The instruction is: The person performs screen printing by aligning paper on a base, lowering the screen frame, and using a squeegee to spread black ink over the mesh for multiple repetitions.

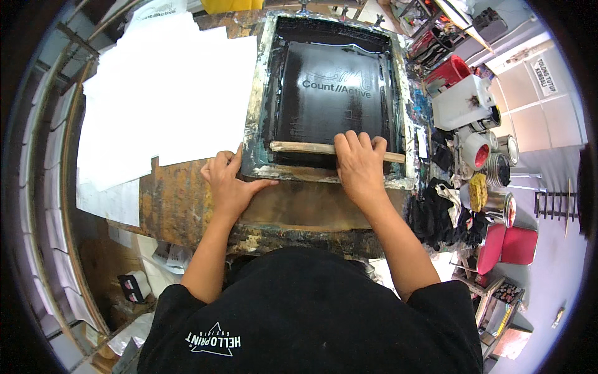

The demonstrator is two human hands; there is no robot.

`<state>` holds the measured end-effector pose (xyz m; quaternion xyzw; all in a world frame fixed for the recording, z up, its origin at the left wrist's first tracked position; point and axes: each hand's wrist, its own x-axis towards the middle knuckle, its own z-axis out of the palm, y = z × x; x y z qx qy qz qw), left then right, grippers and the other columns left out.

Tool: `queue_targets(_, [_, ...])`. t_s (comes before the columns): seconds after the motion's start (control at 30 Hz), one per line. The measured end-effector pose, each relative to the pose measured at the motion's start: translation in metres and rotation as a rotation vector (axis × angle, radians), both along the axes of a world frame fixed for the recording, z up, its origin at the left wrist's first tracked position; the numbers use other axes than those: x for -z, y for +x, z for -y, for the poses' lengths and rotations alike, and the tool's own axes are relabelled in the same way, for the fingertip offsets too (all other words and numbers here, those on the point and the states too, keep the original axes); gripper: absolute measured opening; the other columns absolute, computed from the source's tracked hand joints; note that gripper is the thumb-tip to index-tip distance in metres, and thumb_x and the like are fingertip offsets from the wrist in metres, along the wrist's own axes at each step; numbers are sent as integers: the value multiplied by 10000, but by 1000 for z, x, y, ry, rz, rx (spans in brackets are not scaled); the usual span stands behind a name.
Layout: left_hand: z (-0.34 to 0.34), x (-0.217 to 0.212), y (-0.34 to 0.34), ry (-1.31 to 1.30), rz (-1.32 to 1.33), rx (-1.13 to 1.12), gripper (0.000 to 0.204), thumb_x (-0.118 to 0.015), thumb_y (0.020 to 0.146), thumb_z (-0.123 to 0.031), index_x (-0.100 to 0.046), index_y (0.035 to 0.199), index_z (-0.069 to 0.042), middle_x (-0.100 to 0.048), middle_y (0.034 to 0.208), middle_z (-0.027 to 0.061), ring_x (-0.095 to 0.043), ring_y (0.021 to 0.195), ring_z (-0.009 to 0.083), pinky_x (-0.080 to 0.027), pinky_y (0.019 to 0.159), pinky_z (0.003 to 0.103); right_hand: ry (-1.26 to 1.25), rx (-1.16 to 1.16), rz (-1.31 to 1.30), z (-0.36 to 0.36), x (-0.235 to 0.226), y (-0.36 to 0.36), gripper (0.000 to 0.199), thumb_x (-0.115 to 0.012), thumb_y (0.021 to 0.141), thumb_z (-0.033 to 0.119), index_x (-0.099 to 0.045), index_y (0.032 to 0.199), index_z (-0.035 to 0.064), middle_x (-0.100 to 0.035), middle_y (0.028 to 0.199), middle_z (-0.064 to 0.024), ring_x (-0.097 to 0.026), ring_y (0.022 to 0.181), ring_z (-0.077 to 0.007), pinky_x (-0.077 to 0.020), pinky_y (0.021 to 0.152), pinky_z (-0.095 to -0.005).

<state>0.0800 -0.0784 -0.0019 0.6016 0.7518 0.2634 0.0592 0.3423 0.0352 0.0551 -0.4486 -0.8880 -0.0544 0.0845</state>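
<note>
A screen-printing frame [257, 124] with ink-stained edges lies flat on the worn table, its mesh [330, 93] coated in black ink with pale lettering showing. Across the near end of the mesh lies a wooden-handled squeegee [302, 148]. My right hand [359, 163] is closed over the squeegee's handle, fingers curled over its far side. My left hand [229, 182] rests flat on the frame's near left corner, thumb along the front rail, holding nothing.
Large white paper sheets [168, 93] cover the table to the left of the frame. To the right stand ink cans [498, 168], a white tub [464, 103], a yellow sponge [478, 191] and black rags [442, 215]. Red stools [507, 246] stand lower right.
</note>
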Motion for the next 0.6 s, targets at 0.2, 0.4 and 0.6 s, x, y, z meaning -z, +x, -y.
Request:
queue_targets(0.2, [3,-4,3,26,-42,-41,951,-997,630,-502,-678,1395,-35,-656,1242,117,-578,1231,276,-381,1063,476,42,-67,-59,2,-7,12,284,-758,893,215,-607,1104,101,-602,1043,-74,-588,1042,-291,-404,962,-541])
queue_targets(0.4, [-15,-45,21,297,835,3,977,-1011,725,-152,-500,1521,94,-729,1272,150,-717,1091,192,-590,929,309,146,26,-144,32,-79,0,422,-815,822,351,-607,1068,79,-577,1038,-89,-557,1038,-310,-378,983,-514])
queue_targets(0.6, [-73,-78,-1,774,900,245,916,-784,1001,-289,-241,1651,57,-683,1302,165,-699,1035,179,-577,903,321,486,-102,-240,-49,-126,14,405,-762,846,442,-663,1026,93,-669,936,-95,-652,928,-320,-466,838,-488])
